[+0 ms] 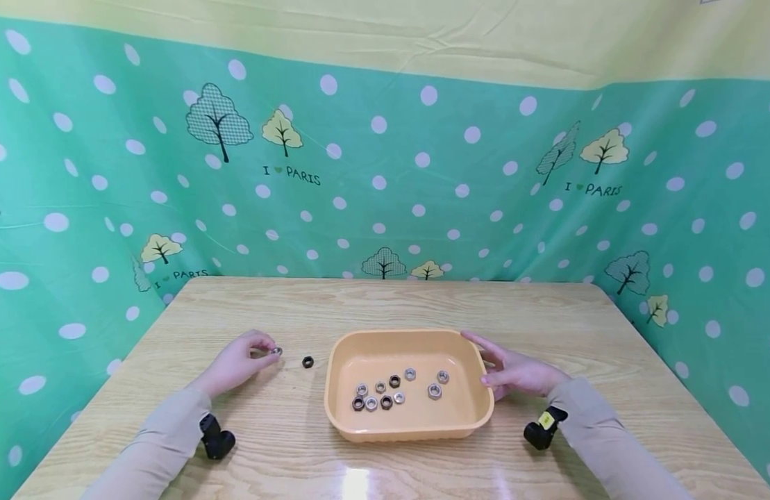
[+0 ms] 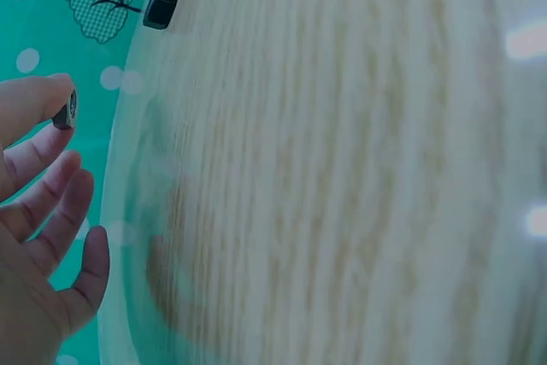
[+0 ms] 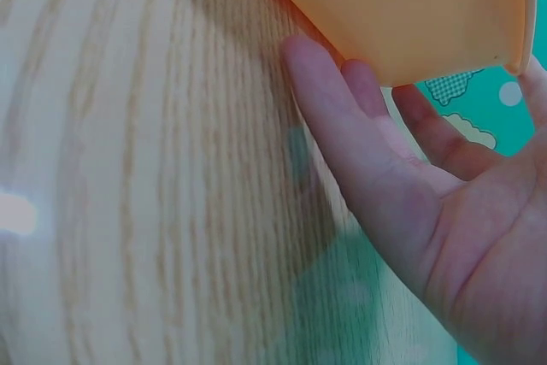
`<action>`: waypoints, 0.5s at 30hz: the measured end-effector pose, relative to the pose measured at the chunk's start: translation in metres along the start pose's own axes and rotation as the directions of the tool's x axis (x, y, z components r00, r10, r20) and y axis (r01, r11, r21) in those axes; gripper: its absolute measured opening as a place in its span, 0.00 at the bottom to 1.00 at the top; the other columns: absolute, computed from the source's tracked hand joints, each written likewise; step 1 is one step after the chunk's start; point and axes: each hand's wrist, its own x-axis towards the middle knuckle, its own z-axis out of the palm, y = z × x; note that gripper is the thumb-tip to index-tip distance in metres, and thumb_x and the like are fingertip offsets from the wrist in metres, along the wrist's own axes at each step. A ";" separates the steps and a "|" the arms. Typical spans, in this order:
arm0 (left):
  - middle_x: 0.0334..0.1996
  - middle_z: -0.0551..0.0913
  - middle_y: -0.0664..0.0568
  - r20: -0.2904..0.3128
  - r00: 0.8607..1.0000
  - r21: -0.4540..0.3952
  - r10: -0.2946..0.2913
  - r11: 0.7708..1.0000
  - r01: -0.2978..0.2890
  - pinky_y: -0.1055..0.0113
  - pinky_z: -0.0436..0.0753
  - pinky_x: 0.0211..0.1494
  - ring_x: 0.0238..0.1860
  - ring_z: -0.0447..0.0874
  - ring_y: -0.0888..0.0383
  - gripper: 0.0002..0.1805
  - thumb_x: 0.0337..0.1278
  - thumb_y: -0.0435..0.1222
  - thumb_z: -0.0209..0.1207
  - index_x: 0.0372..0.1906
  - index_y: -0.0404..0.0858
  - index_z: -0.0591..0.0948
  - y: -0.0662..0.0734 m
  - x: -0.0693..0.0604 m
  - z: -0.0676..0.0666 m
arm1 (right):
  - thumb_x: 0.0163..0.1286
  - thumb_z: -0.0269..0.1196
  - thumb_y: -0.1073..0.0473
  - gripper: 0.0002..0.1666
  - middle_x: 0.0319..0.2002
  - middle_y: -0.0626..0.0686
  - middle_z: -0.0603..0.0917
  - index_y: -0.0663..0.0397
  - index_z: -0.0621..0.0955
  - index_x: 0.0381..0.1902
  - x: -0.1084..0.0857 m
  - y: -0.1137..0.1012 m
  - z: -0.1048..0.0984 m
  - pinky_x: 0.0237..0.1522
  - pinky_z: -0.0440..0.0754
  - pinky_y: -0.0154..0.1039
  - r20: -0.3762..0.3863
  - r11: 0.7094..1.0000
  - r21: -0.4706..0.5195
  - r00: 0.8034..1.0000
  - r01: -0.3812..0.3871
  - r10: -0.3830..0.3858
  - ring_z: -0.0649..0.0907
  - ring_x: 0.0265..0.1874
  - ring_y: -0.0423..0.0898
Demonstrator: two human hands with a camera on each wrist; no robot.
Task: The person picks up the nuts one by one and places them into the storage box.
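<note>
My left hand (image 1: 235,361) pinches a small silver hex nut (image 1: 276,351) between thumb and index finger, just over the table on the left. In the left wrist view that nut (image 2: 66,111) shows at the fingertips, the other fingers loosely bent. A black hex nut (image 1: 307,362) lies on the table between this hand and a shallow orange plastic bin (image 1: 409,432). Several silver and black nuts (image 1: 387,402) lie on the bin's floor, mostly toward its left. My right hand (image 1: 516,371) holds the bin's right side, thumb at the rim and fingers against the outer wall (image 3: 410,14).
The wood-grain table (image 1: 260,451) carries the bin near its middle. A green dotted curtain (image 1: 385,201) hangs behind and along both sides. Each wrist wears a small black camera (image 1: 217,437).
</note>
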 end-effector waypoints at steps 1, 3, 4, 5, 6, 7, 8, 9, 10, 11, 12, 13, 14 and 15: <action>0.38 0.78 0.49 0.000 1.000 -0.004 -0.002 1.000 0.002 0.62 0.83 0.47 0.42 0.77 0.54 0.06 0.56 0.36 0.63 0.34 0.36 0.80 0.001 0.000 0.000 | 0.70 0.56 0.63 0.52 0.70 0.76 0.37 0.41 0.33 0.75 0.000 0.000 0.000 0.49 0.82 0.54 -0.002 1.000 -0.005 1.000 -0.001 0.001 0.79 0.53 0.58; 0.39 0.78 0.49 -0.002 1.000 -0.009 -0.007 1.000 0.007 0.60 0.83 0.48 0.43 0.77 0.53 0.06 0.56 0.36 0.63 0.34 0.36 0.81 0.002 0.000 0.000 | 0.70 0.56 0.63 0.52 0.70 0.75 0.37 0.40 0.33 0.75 0.000 0.000 0.000 0.49 0.82 0.54 -0.002 1.000 0.000 1.000 -0.006 0.006 0.79 0.53 0.58; 0.40 0.79 0.48 -0.003 1.000 -0.012 -0.008 1.000 0.008 0.59 0.83 0.48 0.44 0.78 0.52 0.07 0.56 0.37 0.63 0.34 0.37 0.81 0.002 0.000 0.000 | 0.70 0.56 0.62 0.52 0.70 0.75 0.37 0.40 0.34 0.75 0.000 0.000 0.000 0.49 0.82 0.55 -0.004 1.000 0.002 1.000 -0.007 0.007 0.79 0.53 0.58; 0.40 0.79 0.48 -0.004 1.000 -0.012 -0.012 1.000 0.011 0.59 0.83 0.49 0.44 0.78 0.52 0.07 0.56 0.37 0.63 0.34 0.37 0.81 0.002 0.000 0.000 | 0.70 0.56 0.62 0.52 0.70 0.75 0.37 0.40 0.34 0.75 0.000 0.000 0.000 0.49 0.82 0.55 -0.004 1.000 0.006 1.000 -0.009 0.009 0.79 0.53 0.57; 0.41 0.79 0.48 -0.007 1.000 -0.013 -0.014 1.000 0.014 0.58 0.83 0.49 0.45 0.78 0.51 0.07 0.56 0.37 0.63 0.34 0.37 0.81 0.001 0.000 0.000 | 0.70 0.56 0.62 0.52 0.70 0.75 0.37 0.40 0.34 0.75 0.000 0.000 0.001 0.49 0.82 0.55 -0.003 1.000 0.012 1.000 -0.009 0.009 0.79 0.53 0.58; 0.41 0.79 0.48 -0.009 1.000 -0.013 -0.016 1.000 0.016 0.57 0.83 0.49 0.45 0.78 0.51 0.07 0.56 0.37 0.63 0.34 0.37 0.81 0.001 0.000 0.000 | 0.70 0.56 0.62 0.52 0.70 0.75 0.37 0.40 0.34 0.75 0.000 0.000 0.001 0.49 0.82 0.55 0.000 1.000 0.020 1.000 -0.009 0.009 0.79 0.53 0.58; 0.41 0.79 0.48 -0.015 1.000 -0.010 -0.019 1.000 0.019 0.56 0.82 0.49 0.45 0.78 0.51 0.07 0.56 0.37 0.63 0.34 0.37 0.81 0.001 0.000 0.000 | 0.70 0.56 0.62 0.52 0.70 0.75 0.37 0.40 0.33 0.75 0.000 0.000 0.001 0.49 0.82 0.56 0.000 1.000 0.025 1.000 -0.010 0.010 0.79 0.53 0.58; 0.41 0.79 0.48 -0.019 1.000 -0.012 -0.021 1.000 0.020 0.56 0.82 0.50 0.45 0.78 0.51 0.06 0.56 0.37 0.63 0.34 0.38 0.81 0.001 0.000 0.000 | 0.70 0.56 0.62 0.52 0.70 0.75 0.37 0.40 0.34 0.75 0.000 0.000 0.001 0.49 0.82 0.56 -0.003 1.000 0.023 1.000 -0.010 0.010 0.79 0.53 0.58; 0.41 0.79 0.48 -0.024 0.999 -0.011 -0.021 1.000 0.021 0.55 0.82 0.50 0.45 0.78 0.51 0.06 0.56 0.37 0.63 0.34 0.38 0.81 0.001 0.000 0.000 | 0.70 0.56 0.62 0.52 0.70 0.75 0.37 0.40 0.34 0.75 0.000 0.000 0.001 0.49 0.82 0.56 -0.004 1.000 0.022 1.000 -0.009 0.009 0.79 0.53 0.58; 0.41 0.80 0.49 -0.030 0.999 -0.009 -0.021 1.000 0.021 0.55 0.82 0.50 0.45 0.78 0.51 0.06 0.56 0.37 0.63 0.34 0.38 0.81 0.001 0.000 -0.001 | 0.70 0.56 0.62 0.52 0.70 0.75 0.37 0.40 0.34 0.75 0.000 0.001 0.001 0.49 0.82 0.56 -0.006 1.000 0.020 1.000 -0.009 0.009 0.79 0.53 0.58; 0.41 0.80 0.49 -0.036 0.999 -0.010 -0.021 1.000 0.021 0.54 0.82 0.51 0.45 0.78 0.51 0.05 0.55 0.36 0.63 0.34 0.39 0.81 0.001 0.000 -0.001 | 0.70 0.56 0.62 0.52 0.70 0.75 0.37 0.40 0.34 0.75 0.000 0.001 0.001 0.49 0.82 0.56 -0.007 1.000 0.019 1.000 -0.009 0.010 0.79 0.53 0.58; 0.41 0.80 0.49 -0.043 0.999 -0.010 -0.019 1.000 0.019 0.54 0.81 0.51 0.45 0.78 0.51 0.05 0.55 0.36 0.63 0.34 0.39 0.81 0.002 0.000 -0.001 | 0.70 0.57 0.62 0.52 0.70 0.75 0.38 0.40 0.34 0.75 0.000 0.001 0.001 0.49 0.82 0.56 -0.010 1.000 0.017 1.000 -0.010 0.010 0.79 0.53 0.58; 0.42 0.80 0.49 -0.051 0.999 -0.011 -0.018 1.000 0.018 0.53 0.81 0.51 0.45 0.78 0.51 0.04 0.55 0.37 0.64 0.34 0.40 0.81 0.002 0.001 -0.001 | 0.69 0.57 0.62 0.53 0.70 0.75 0.38 0.40 0.34 0.75 0.000 0.001 0.001 0.49 0.82 0.56 -0.013 1.000 0.016 1.000 -0.011 0.011 0.79 0.53 0.58; 0.42 0.80 0.48 -0.055 0.998 -0.013 -0.013 1.000 0.013 0.52 0.81 0.51 0.46 0.78 0.51 0.04 0.55 0.36 0.64 0.34 0.40 0.81 0.003 0.001 -0.001 | 0.69 0.57 0.62 0.53 0.70 0.75 0.38 0.40 0.34 0.75 0.000 0.001 0.001 0.49 0.82 0.56 -0.015 1.000 0.016 1.000 -0.012 0.012 0.79 0.53 0.57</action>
